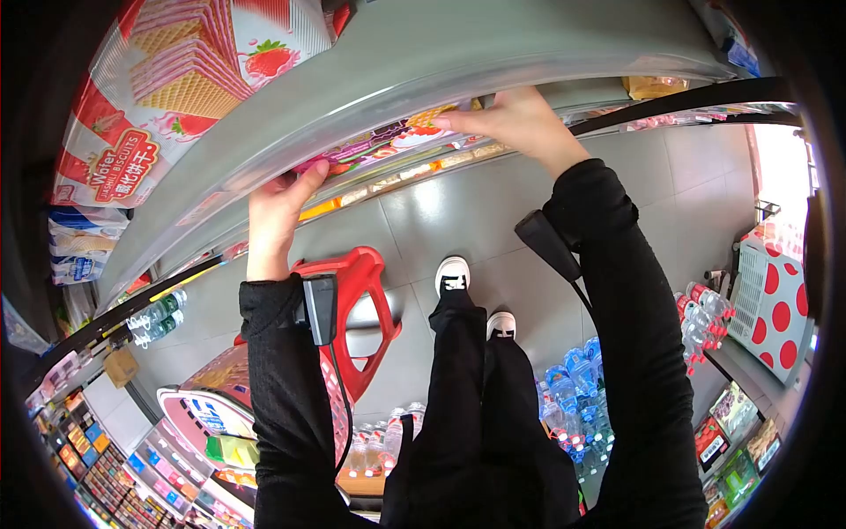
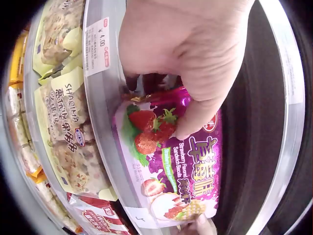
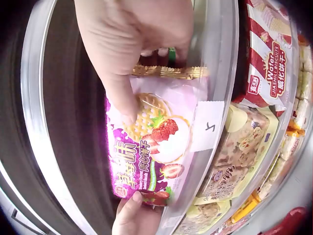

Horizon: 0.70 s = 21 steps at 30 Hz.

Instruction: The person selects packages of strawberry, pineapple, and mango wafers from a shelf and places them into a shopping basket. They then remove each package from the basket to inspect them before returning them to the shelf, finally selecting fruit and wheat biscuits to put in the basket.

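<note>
A purple and white pack of strawberry sandwich biscuits (image 1: 385,144) lies on a shelf, between my two hands. My left hand (image 1: 278,213) grips one end, its thumb on the printed front and its fingers mostly hidden behind. At the other end my right hand (image 1: 518,130) has its thumb pressed on the front and its fingers curled over the gold crimped seal. Strawberries and a round biscuit are printed on the pack (image 2: 164,161), as the left wrist view shows. Along the shelf lip, a small white tag (image 3: 208,125) overlaps the pack's edge in the right wrist view.
Shaqima packs (image 2: 68,132) and a red wafer biscuit pack (image 3: 266,58) fill the shelf below. A large wafer bag (image 1: 167,97) stands on the upper shelf. On the floor are a red shopping basket (image 1: 370,370) and bottled water (image 1: 573,397).
</note>
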Available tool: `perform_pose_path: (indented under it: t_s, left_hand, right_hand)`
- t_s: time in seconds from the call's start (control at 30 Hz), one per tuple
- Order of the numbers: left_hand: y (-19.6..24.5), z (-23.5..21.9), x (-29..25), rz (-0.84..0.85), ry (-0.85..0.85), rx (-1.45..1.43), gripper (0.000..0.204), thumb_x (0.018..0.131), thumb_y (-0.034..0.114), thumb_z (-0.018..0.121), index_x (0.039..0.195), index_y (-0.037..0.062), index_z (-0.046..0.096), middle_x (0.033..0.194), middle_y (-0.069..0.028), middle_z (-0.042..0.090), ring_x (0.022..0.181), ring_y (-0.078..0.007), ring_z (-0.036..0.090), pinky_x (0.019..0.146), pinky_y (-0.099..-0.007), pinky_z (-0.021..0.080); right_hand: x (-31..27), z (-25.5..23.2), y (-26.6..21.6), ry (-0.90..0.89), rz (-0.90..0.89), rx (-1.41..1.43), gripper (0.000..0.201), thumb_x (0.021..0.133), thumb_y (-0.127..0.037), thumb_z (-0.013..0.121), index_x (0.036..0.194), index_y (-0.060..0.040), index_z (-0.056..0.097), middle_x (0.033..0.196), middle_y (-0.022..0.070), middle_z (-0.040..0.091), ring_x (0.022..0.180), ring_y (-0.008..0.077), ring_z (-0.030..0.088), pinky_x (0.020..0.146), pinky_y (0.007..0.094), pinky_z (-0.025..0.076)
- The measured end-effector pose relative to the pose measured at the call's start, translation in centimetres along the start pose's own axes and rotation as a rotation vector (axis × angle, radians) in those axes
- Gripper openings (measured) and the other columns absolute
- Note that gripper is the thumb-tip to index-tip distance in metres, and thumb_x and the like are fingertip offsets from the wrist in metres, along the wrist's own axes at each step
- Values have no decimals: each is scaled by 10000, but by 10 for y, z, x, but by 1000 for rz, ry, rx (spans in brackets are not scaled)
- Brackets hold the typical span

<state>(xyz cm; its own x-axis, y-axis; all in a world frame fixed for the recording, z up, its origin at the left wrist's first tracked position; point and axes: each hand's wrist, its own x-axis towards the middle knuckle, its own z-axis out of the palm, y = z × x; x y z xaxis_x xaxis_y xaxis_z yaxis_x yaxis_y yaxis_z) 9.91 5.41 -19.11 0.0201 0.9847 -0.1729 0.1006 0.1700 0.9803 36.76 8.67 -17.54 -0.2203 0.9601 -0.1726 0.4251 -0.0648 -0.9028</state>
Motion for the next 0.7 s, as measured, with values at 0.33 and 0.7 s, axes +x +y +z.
perform_pose_path:
  t_s: [0.33,0.7]
  left_hand:
    - [-5,-2,2,6,46,-31,355,679,76,705,985,-5,545,943,-66,572,888,-148,526,804,-272,407]
    - [-3,-11,-14,41,32,-91,466,693,26,669,1102,-32,453,1107,-116,501,1060,-189,451,930,-302,317]
  right_hand:
    - [7,2,15,-51,-30,94,320,703,-217,683,919,-2,584,841,54,584,711,124,547,620,243,469]
    - [3,0,21,-36,-108,82,442,648,-227,717,984,1,542,920,84,569,861,158,523,781,277,419]
